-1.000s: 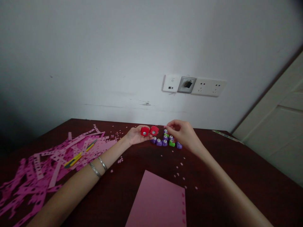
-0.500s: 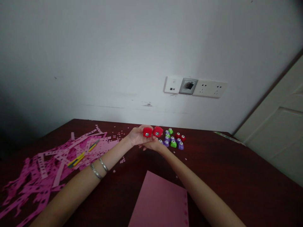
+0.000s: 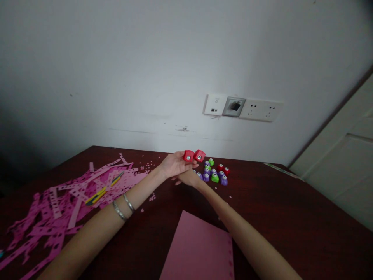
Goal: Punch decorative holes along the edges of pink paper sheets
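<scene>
Two red craft paper punches, one (image 3: 188, 156) beside the other (image 3: 199, 155), are held up with their metal faces toward me. My left hand (image 3: 175, 165) is closed around them, palm turned up. My right hand (image 3: 188, 177) crosses just below and touches or nearly touches the left. Some of its fingers stretch out to the left, and nothing shows in them; the rest are hidden. Behind the hands stand several purple and green punches (image 3: 215, 177) and two more red ones (image 3: 220, 167). A pink sheet (image 3: 198, 249) with holes along its right edge lies between my forearms.
At left lies a heap of punched pink paper strips (image 3: 55, 210), with a yellow and dark cutter or pair of scissors (image 3: 105, 189) on top. Small pink cut-outs (image 3: 152, 197) are scattered over the dark table (image 3: 276, 217). A wall with sockets (image 3: 259, 109) rises behind.
The left hand has lifted the two red punches slightly up and to the right, and they have tilted a little. The right hand has stayed nearly in place.
</scene>
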Available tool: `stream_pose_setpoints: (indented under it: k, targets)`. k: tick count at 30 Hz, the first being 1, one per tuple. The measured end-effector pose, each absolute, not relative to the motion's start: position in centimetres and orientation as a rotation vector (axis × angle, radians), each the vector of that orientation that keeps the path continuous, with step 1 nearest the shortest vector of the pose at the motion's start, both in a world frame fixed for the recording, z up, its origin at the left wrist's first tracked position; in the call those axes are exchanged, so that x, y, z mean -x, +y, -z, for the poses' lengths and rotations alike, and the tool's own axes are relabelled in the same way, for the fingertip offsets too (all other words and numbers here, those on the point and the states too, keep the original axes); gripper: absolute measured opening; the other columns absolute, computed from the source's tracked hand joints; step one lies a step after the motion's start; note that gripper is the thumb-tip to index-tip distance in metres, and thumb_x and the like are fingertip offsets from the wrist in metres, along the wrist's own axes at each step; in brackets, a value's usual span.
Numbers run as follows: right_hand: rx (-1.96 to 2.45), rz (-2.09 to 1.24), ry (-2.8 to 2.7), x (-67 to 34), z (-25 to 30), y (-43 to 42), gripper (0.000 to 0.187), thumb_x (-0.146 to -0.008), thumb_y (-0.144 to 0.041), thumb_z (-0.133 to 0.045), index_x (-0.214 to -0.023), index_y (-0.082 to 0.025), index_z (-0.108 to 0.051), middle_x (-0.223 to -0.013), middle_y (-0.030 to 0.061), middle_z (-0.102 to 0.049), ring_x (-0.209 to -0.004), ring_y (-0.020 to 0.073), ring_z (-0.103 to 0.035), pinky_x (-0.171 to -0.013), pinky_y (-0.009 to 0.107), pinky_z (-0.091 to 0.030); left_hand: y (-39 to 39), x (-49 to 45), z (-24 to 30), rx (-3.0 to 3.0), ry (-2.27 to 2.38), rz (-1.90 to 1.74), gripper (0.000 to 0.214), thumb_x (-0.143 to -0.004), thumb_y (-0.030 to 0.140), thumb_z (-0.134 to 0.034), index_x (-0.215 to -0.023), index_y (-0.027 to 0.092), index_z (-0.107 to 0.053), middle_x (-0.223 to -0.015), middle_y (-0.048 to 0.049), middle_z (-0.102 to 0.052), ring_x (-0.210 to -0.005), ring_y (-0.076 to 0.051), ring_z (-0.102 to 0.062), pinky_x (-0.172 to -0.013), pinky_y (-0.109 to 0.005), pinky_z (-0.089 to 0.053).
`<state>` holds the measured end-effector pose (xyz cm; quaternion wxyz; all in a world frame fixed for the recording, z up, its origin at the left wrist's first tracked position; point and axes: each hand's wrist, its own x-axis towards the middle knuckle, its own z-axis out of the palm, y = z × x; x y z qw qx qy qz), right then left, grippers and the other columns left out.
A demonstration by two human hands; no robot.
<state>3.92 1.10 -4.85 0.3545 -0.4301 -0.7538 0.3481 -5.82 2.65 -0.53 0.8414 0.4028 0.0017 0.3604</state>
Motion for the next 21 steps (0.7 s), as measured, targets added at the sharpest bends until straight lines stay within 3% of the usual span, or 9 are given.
stream_pose_setpoints:
  k: [5, 12, 15, 18, 21]
  targets:
    - [1.194, -1.115, -1.717, -9.1, 3.4, 1.0, 0.009, -0.086, -0.018, -0.05, -0.089, -0.012, -0.056, -0.074, 0.0032, -0.063, -0.057, 0.0104, -0.062, -0.047, 0.021, -0.053, 3.5, 6.0, 1.1, -0.84, 0.045, -0.703, 0.017, -0.073, 0.021, -0.059, -0.081, 0.005, -0.06, -0.081, -0.0118, -0.065, -0.081, -0.022, -0.062, -0.088, -0.037, -0.04]
    - [1.162, -1.258, -1.533, -13.8, -0.7, -1.0, 0.025, -0.09, -0.035, -0.041, -0.093, -0.015, -0.057, -0.072, 0.005, -0.063, -0.057, 0.0108, -0.062, -0.041, 0.017, -0.05, 3.8, 6.0, 1.9, -0.956, 0.121, -0.577, 0.027, -0.073, 0.023, -0.059, -0.09, 0.002, -0.06, -0.083, -0.0137, -0.066, -0.08, -0.022, -0.063, -0.085, -0.035, -0.041]
    - [1.195, -1.388, -1.573, -13.9, -1.8, -1.9, 0.035, -0.085, -0.047, -0.047, -0.084, -0.014, -0.06, -0.064, 0.0041, -0.06, -0.051, 0.0107, -0.058, -0.036, 0.018, -0.049, 3.7, 5.9, 2.2, -1.028, 0.141, -0.548, 0.023, -0.072, 0.023, -0.061, -0.085, 0.004, -0.061, -0.081, -0.012, -0.065, -0.079, -0.022, -0.062, -0.087, -0.038, -0.041]
    - [1.225, -1.397, -1.635, -13.7, -2.2, -2.3, 0.034, -0.08, -0.048, -0.055, -0.075, -0.014, -0.061, -0.063, 0.004, -0.059, -0.052, 0.0097, -0.056, -0.037, 0.017, -0.049, 3.7, 5.9, 2.2, -1.069, 0.179, -0.551, 0.024, -0.071, 0.024, -0.064, -0.086, 0.005, -0.062, -0.082, -0.0113, -0.065, -0.08, -0.021, -0.062, -0.087, -0.039, -0.042]
    - [1.228, -1.421, -1.698, -13.7, -2.3, -2.3, 0.032, -0.079, -0.047, -0.057, -0.08, -0.016, -0.063, -0.072, 0.0052, -0.062, -0.058, 0.0102, -0.058, -0.041, 0.017, -0.052, 3.6, 6.2, 1.9, -1.141, 0.235, -0.537, 0.025, -0.07, 0.024, -0.065, -0.086, 0.006, -0.063, -0.083, -0.0108, -0.065, -0.081, -0.02, -0.061, -0.086, -0.039, -0.043]
